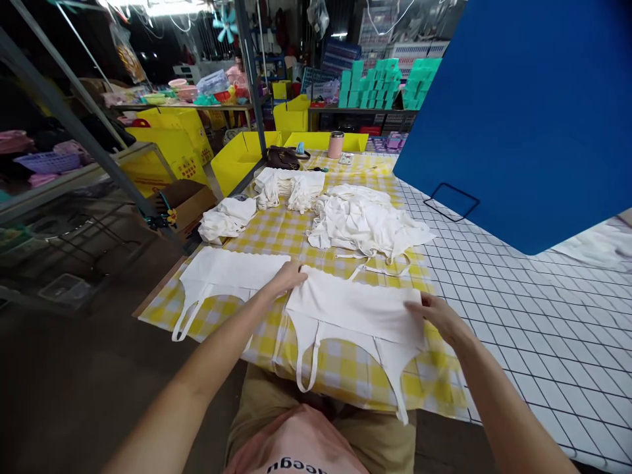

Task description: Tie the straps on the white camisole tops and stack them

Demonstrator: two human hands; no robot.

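Note:
A white camisole (pixel 360 309) lies spread on the yellow checked tablecloth, its straps toward my body. My left hand (pixel 291 276) pinches its upper left corner. At the upper right edge, my right hand (pixel 439 316) grips the fabric between thumb and fingers. To the left, a second white camisole (pixel 232 270) lies flat with its straps hanging toward the table's front edge; my left forearm crosses over part of it. Beyond my hands is a loose heap of white camisoles (pixel 365 217), with thin straps trailing from it.
A neat stack of white garments (pixel 289 184) and a crumpled white bundle (pixel 227 219) lie farther back. A pink tumbler (pixel 336 145) and a dark bag (pixel 284 158) stand at the far end. A large blue panel (pixel 523 125) rises on the right. Yellow bins (pixel 241 158) stand behind the table.

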